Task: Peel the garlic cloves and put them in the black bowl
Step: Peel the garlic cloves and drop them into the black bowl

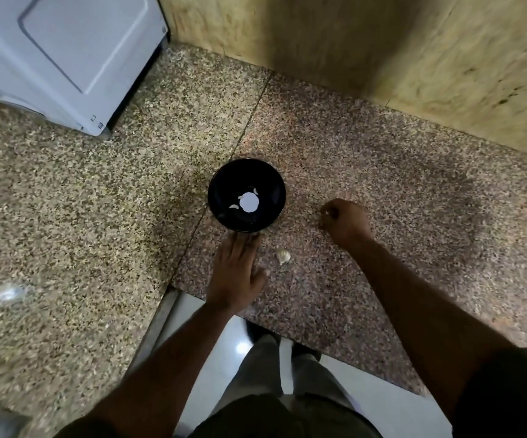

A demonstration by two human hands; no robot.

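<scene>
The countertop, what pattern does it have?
The countertop is speckled granite, tan and pinkish-brown with dark flecks; the head view shows it.

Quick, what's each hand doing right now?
Left hand: open, fingers straight, fingertips at the black bowl.
Right hand: fingers curled, pinching something small and white, probably a garlic clove.

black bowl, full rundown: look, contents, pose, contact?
The black bowl is round, glossy and dark, of glazed ceramic or plastic by its look, and stands upright on the speckled granite counter beside a seam in the stone. A bright round glare sits at its bottom. Around the glare lie about three small pale peeled garlic cloves. The left hand lies flat with its fingertips at the bowl's near edge; whether they touch it is unclear. The right hand is apart from it.
</scene>
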